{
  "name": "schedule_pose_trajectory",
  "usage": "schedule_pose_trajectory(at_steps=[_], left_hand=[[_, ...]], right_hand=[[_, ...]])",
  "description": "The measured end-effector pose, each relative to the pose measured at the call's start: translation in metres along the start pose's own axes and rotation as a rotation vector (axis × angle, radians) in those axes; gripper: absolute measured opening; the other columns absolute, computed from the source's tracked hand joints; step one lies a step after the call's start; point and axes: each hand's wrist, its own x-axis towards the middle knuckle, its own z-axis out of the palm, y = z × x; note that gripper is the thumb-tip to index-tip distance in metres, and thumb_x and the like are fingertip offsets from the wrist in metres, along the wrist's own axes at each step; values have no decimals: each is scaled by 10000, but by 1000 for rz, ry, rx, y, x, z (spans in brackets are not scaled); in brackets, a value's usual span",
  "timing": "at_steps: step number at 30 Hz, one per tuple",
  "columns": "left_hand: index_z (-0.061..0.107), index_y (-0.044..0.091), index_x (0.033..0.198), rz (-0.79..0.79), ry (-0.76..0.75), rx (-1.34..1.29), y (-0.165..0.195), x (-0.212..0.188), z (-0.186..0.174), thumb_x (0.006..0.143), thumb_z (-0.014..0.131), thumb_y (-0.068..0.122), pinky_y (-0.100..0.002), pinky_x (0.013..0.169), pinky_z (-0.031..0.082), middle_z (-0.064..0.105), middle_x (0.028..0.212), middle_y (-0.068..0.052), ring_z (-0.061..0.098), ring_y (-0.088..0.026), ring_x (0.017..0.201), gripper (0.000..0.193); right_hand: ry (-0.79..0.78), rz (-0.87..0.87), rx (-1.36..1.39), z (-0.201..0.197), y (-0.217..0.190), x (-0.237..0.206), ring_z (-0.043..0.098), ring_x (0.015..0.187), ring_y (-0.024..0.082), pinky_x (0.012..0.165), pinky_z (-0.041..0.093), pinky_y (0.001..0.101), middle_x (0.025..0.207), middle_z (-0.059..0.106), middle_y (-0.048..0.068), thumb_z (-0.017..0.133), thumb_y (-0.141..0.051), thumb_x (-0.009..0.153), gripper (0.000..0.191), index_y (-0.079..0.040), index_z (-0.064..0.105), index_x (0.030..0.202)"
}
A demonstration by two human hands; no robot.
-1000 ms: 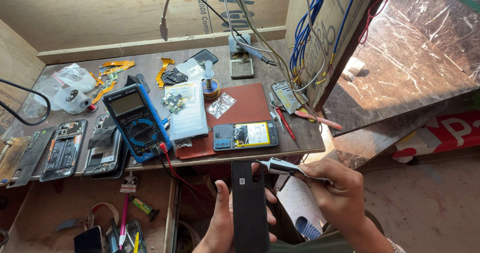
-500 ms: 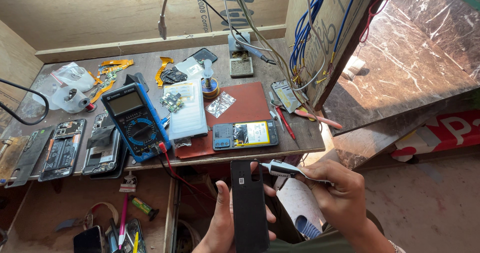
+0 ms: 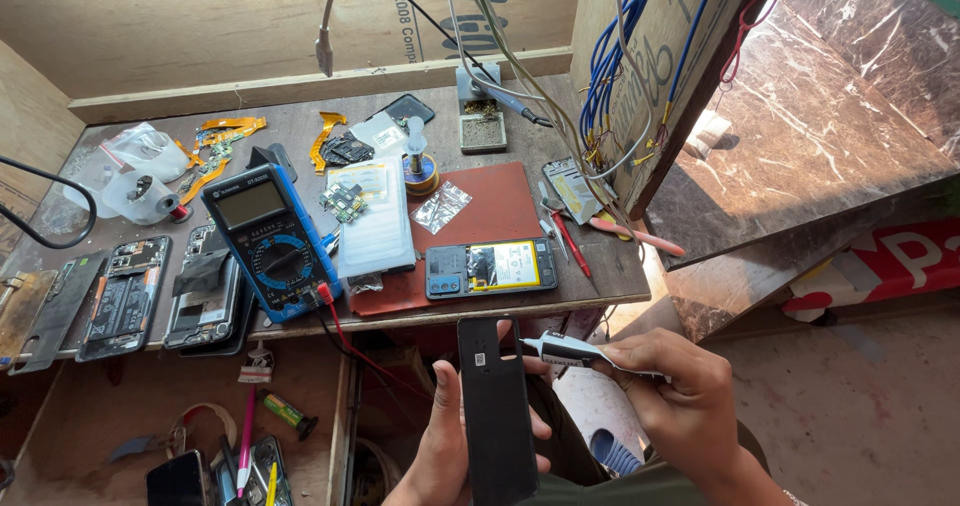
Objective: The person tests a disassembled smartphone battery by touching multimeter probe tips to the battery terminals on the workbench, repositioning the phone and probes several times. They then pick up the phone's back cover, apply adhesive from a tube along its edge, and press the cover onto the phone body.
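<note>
My left hand [image 3: 445,444] grips a black phone back cover [image 3: 495,406], held upright below the workbench's front edge. My right hand [image 3: 680,401] holds a white glue tube [image 3: 575,351] whose nozzle touches the cover's right edge near its top. Just above them, on a red mat [image 3: 495,216], lies an opened phone [image 3: 490,266] with its yellow battery showing.
A blue multimeter [image 3: 268,238] with a red lead sits left of the mat. Several opened phones [image 3: 125,296] lie at the bench's left. Flex cables [image 3: 222,136], a solder spool [image 3: 420,171] and a soldering iron [image 3: 515,101] are farther back. An open drawer [image 3: 190,436] holds tools.
</note>
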Motion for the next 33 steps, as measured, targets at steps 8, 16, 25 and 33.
schedule_pose_trajectory(at_steps=[8,16,25,33], left_hand=[[128,276,1650,1,33,52,3,0,3,777,403,838,-414,690,651,506,1371,-104,696,-209,911,1074],[125,271,1646,14,47,85,0,1,2,760,425,846,-465,741,656,508,1278,-104,661,-229,1061,1098],[148,316,1634,-10,49,7,-3,1,-1,743,469,826,-487,780,639,577,1157,-68,615,-216,1122,1076],[167,335,1634,34,62,10,2,4,1,771,477,803,-491,811,633,557,1133,-33,607,-188,1099,1029]], right_hand=[[-42,-35,25,-3,-3,-2,782,824,172,722,610,269,906,791,108,654,192,735,290,15,755,941],[-64,-13,31,-5,-4,-8,770,782,162,674,597,261,880,788,97,691,171,747,271,1,767,943],[-84,-20,18,-5,-10,-12,770,774,155,664,594,263,876,798,87,694,170,728,290,-14,776,936],[-96,-38,18,-6,-14,-10,769,769,156,663,592,261,873,796,87,692,173,716,304,-14,773,943]])
